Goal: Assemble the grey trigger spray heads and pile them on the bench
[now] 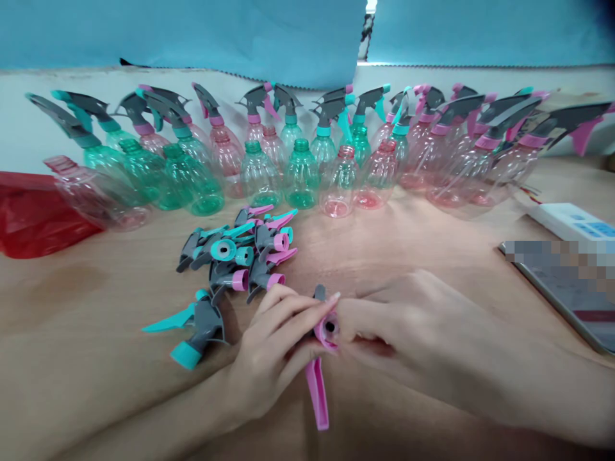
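Note:
Between my hands is a grey and pink trigger spray head (317,390), its pink trigger pointing down toward me and its round collar facing up. My left hand (281,342) grips it from the left, fingers laid over its body. My right hand (389,320) is closed at the collar's right side; its fingertips are partly hidden, so whether it pinches a small part I cannot tell. Left of my left hand lies a grey and teal spray head (199,330). Just beyond, a pile of loose spray heads (240,250) in grey, pink and teal rests on the table.
Several open-necked green bottles (301,176) and pink bottles (339,182) stand in front of bottles fitted with spray heads (461,141), along the wall. A red plastic bag (43,214) lies at left. A phone (567,294) and a white box (574,221) lie at right.

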A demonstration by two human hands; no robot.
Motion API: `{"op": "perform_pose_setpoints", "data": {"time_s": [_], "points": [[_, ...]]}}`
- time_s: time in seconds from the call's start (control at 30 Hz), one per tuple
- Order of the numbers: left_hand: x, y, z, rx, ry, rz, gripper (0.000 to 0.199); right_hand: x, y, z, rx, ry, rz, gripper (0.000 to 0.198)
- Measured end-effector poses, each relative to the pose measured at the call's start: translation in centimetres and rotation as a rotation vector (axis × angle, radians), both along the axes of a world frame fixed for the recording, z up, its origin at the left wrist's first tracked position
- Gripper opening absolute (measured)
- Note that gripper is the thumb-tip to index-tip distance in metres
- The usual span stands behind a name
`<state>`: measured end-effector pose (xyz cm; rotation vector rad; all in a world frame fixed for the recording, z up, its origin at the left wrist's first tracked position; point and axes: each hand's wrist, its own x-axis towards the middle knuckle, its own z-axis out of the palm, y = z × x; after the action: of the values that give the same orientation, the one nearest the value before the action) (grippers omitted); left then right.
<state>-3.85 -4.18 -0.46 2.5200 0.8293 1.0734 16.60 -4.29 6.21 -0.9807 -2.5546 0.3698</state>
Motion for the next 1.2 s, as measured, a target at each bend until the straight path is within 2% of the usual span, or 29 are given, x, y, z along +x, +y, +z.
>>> {"op": "perform_pose_setpoints", "data": {"time_s": [0.07,0.17,0.3,0.4,0.63,0.93,1.2], "points": [[0.0,0.0,0.0,0.006,-0.006,0.047,0.04,-0.1,-0.2,-0.9,-0.075,0.103,-0.076,0.018],[0.1,0.1,-0.1,0.023,-0.012,0.09,0.038,-0.8,-0.6,-1.9,-0.271,0.273,-0.179,0.015],[0.1,0.1,-0.2,0.05,-0.011,0.107,0.034,-1.6,-1.0,-2.3,-0.464,0.369,-0.249,0.018],[0.1,0.1,-0.3,0.093,-0.01,0.104,0.033,-1.9,-1.2,-2.3,-0.551,0.436,-0.277,0.019],[0.1,0.2,-0.2,0.136,-0.019,0.142,0.033,-2.3,-1.0,-2.3,-0.59,0.45,-0.345,0.018],[0.1,0.1,0.0,0.204,0.013,0.142,0.031,-2.6,-1.3,-2.4,-0.507,0.496,-0.376,0.023],[0.3,0.2,0.4,0.328,0.017,0.16,0.019,-2.7,-1.2,-1.7,-0.614,0.456,-0.42,0.021]]}}
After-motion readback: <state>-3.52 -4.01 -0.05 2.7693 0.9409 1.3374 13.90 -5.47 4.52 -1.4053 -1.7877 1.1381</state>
